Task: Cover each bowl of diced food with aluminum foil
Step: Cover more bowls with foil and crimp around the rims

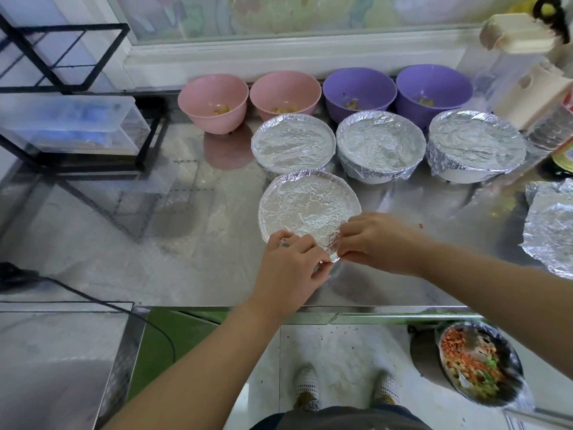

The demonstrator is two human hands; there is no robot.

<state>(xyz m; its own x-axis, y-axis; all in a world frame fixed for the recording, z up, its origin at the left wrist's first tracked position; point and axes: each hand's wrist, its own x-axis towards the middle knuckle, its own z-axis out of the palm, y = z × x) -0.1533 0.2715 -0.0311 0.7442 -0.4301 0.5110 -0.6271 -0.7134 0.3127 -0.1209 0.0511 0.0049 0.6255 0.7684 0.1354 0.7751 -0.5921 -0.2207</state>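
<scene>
A foil-covered bowl sits in the middle of the steel counter. My left hand and my right hand both pinch the foil at the bowl's near rim, fingertips almost meeting. Behind it stand three more bowls wrapped in foil. Along the back wall are two uncovered pink bowls and two uncovered purple bowls, each holding a little yellow diced food.
Loose crumpled foil sheets lie at the counter's right edge. A black wire rack with a clear box stands at the left. Bottles and a container crowd the back right. A bin of food scraps sits on the floor.
</scene>
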